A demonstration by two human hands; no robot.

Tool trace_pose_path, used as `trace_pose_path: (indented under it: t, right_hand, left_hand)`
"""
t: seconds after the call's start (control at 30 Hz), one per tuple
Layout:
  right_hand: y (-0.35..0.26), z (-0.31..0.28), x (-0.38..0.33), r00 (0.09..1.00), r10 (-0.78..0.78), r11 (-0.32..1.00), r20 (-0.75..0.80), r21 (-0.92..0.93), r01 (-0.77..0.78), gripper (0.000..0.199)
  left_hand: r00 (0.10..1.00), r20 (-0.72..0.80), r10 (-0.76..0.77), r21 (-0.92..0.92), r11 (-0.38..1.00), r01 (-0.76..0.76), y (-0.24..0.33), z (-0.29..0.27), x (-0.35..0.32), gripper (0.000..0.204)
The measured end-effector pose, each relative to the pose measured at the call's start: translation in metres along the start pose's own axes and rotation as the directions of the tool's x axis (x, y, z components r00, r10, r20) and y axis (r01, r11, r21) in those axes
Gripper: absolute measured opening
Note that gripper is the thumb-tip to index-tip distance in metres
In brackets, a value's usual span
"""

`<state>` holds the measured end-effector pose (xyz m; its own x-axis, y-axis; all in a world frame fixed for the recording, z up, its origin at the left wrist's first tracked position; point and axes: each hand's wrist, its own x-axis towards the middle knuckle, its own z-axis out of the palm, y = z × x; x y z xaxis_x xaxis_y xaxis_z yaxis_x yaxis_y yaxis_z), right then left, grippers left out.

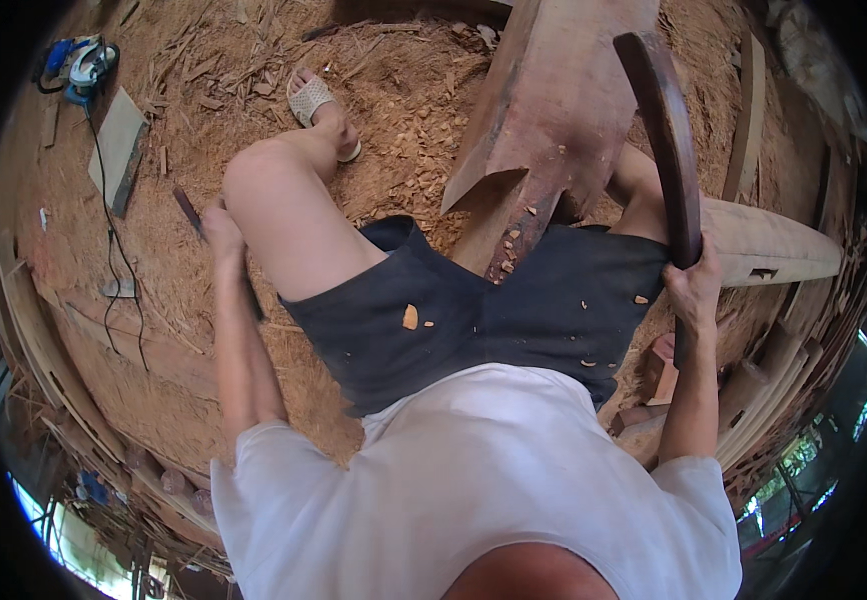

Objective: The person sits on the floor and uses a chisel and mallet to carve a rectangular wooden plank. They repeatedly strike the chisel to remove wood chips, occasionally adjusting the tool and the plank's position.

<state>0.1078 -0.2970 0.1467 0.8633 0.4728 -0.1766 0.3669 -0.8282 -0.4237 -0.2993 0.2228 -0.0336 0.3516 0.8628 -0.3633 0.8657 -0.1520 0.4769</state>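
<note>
Above littered ground (409, 150), a bar (667, 130) curves beyond the right hand (696, 287).

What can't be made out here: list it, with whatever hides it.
Head view:
- right foot: hidden behind the large timber
- large timber, far end: cut off by the top edge
- dark bar, gripped part: covered by the left hand
- curved dark piece, gripped part: covered by the right hand

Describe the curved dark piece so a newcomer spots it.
Start at the big timber, top centre. To its lower right, the right hand grips the curved dark piece. Bowed and deep brown, it differs from the straighter pale timber alongside.
</note>
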Motion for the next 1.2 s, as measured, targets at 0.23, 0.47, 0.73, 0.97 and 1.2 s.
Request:
trace_pose_path:
  t: [0.23, 0.47, 0.73, 0.97, 1.2]
  right_hand:
    - [-0.019, -0.006, 0.015, 0.990, 0.113, 0.991, 0.087, -0.080, -0.106, 0.049]
    - [-0.036, -0.007, 0.035, 0.993, 0.075, 0.968, 0.096, -0.246, -0.050, 0.053]
    - [-0.078, 0.000, 0.056, 0.983, -0.050, 0.962, 0.179, -0.257, 0.096, 0.040]
    - [-0.093, -0.001, 0.069, 0.952, -0.149, 0.920, 0.267, -0.314, 0.233, 0.075]
    - [-0.101, 0.000, 0.066, 0.974, 0.089, 0.935, 0.209, -0.355, -0.009, 0.040]
  left_hand:
    - [0.884, 0.443, -0.149, 0.166, 0.983, 0.083, -0.055, 0.150, -0.011, 0.053]
    - [0.887, 0.423, -0.184, 0.131, 0.981, 0.141, -0.054, 0.200, -0.003, 0.054]
    - [0.983, 0.011, -0.183, 0.146, 0.973, 0.179, -0.054, 0.164, 0.035, 0.057]
    - [0.961, 0.176, -0.214, 0.292, 0.943, 0.156, -0.077, 0.138, 0.100, 0.065]
    - [0.946, -0.198, 0.257, 0.538, 0.835, -0.115, 0.034, 0.231, 0.191, 0.057]
